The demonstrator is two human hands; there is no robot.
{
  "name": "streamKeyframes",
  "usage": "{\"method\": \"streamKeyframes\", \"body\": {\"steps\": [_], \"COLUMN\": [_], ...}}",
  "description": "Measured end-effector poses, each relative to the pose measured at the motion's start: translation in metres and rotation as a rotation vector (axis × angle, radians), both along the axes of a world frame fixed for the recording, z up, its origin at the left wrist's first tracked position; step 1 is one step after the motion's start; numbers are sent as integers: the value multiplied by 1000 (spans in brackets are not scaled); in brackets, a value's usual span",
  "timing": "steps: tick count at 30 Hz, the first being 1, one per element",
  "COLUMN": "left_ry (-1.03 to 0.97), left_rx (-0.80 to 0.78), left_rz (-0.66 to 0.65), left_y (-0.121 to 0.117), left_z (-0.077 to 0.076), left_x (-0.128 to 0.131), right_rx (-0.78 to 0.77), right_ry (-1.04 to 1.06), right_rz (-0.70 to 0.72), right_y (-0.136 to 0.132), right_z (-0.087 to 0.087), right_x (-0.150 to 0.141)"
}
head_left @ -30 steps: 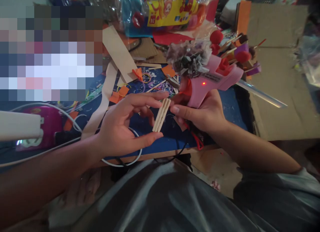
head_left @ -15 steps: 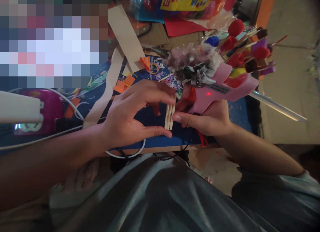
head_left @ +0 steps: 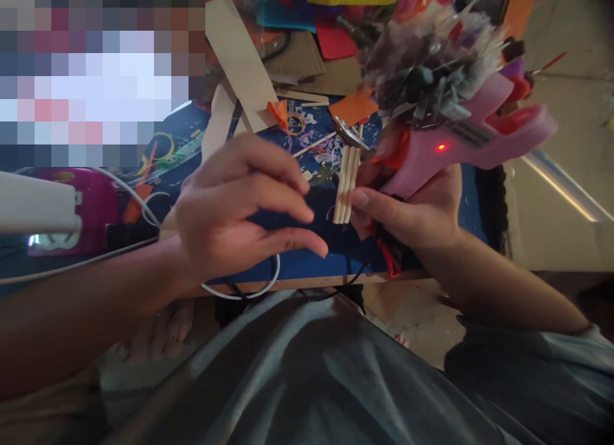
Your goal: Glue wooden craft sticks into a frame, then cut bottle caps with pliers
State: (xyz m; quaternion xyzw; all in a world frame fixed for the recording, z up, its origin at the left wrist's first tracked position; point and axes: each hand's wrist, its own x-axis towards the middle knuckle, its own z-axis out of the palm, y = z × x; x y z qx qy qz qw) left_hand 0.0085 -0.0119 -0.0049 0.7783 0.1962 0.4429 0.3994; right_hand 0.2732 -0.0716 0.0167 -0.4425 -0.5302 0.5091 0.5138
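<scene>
My right hand [head_left: 425, 218] grips a pink hot glue gun [head_left: 417, 167] with a glowing red light. A clear glue stick [head_left: 568, 186] juts from its rear. A clump of grey and clear scraps [head_left: 426, 80] covers the gun's front. Between that hand's thumb and fingers is a small stack of pale wooden sticks [head_left: 346, 186], held nearly upright. My left hand [head_left: 230, 208] is empty, to the left of the sticks, with thumb and fingers curved apart.
Paper strips [head_left: 244, 61], orange paper [head_left: 354, 106] and shredded bits lie on the blue tabletop [head_left: 316, 266]. A magenta power strip [head_left: 98, 205] with a white plug [head_left: 38, 205] sits at left. A white cable [head_left: 277, 280] loops near the front edge.
My left hand has let go of the wooden sticks and drawn back left. My right hand has moved right and slightly up with the sticks and glue gun.
</scene>
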Motion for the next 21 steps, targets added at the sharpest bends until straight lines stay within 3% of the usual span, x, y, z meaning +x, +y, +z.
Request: {"method": "streamKeyframes", "body": {"steps": [2, 5, 9, 15, 21], "left_ry": [3, -53, -4, 53, 144], "left_rx": [250, 415, 358, 167, 171], "left_rz": [-64, -34, 116, -20, 36], "left_y": [0, -1, 1, 8, 1], "left_z": [2, 6, 0, -22, -11], "left_x": [1, 9, 15, 10, 15], "right_rx": [33, 9, -37, 26, 120], "right_ry": [37, 20, 6, -146, -250], "right_rz": [2, -14, -27, 64, 170], "right_y": [1, 1, 2, 3, 6], "right_z": [1, 3, 2, 1, 6], "right_x": [-2, -6, -8, -4, -1]}}
